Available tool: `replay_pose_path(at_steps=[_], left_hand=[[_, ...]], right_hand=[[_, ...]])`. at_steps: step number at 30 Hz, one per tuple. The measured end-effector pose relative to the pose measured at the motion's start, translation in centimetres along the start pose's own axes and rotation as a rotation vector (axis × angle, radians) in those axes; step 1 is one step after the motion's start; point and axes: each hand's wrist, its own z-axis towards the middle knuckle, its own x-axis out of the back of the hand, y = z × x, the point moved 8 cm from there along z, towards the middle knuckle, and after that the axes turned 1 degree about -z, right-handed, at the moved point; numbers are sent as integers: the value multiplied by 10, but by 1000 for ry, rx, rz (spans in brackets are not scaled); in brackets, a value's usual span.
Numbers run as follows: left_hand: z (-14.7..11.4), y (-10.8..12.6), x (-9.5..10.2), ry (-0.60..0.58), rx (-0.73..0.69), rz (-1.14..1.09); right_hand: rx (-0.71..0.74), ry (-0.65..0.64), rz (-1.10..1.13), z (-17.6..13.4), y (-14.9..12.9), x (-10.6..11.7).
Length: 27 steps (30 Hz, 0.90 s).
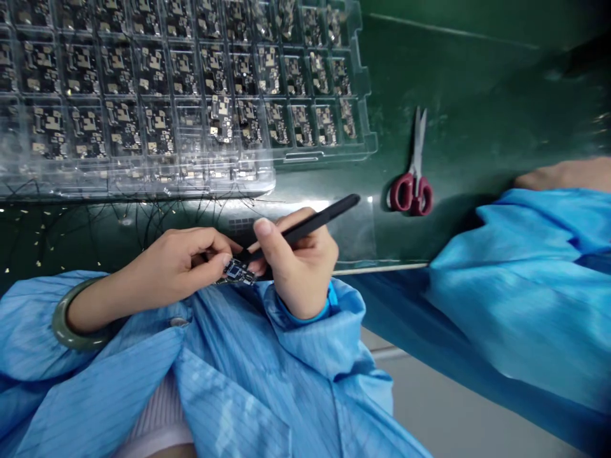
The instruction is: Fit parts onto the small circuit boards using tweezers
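Observation:
My left hand (pixel 186 261) pinches a small black circuit board (pixel 235 270) by its left side, just above my lap at the table's front edge. In my right hand (pixel 300 267) is a slim black pen-shaped tool (pixel 322 218), gripped like a pen, its blunt end pointing up and right. The tool's working end is hidden by my fingers, close to the board. My right fingers are at the board's right side; whether they touch it I cannot tell. Thin black wires (pixel 147 219) lie on the table beyond my left hand.
Clear plastic trays (pixel 315 154) with several rows of circuit boards fill the back left. Scissors (pixel 414 178) with dark red handles lie to the right on the green table (pixel 468 108). Another person's blue sleeve (pixel 520 273) and hand (pixel 568 175) are at the far right.

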Motion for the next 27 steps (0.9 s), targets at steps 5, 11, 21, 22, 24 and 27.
replay_pose_path(at_steps=[5, 11, 21, 22, 24, 27], left_hand=[[-1, -3, 1, 7, 26, -37], [0, -5, 1, -1, 50, -30], [0, -4, 1, 12, 48, -4], [0, -3, 1, 13, 50, -1], [0, -2, 2, 17, 51, -7], [0, -2, 3, 30, 53, -34]], right_hand=[[-28, -11, -65, 5, 2, -5], [-15, 2, -50, 5, 3, -5], [22, 49, -79, 2, 4, -4], [34, 54, -88, 1, 4, -3], [72, 67, -109, -1, 2, -2], [162, 99, -185, -5, -2, 1]])
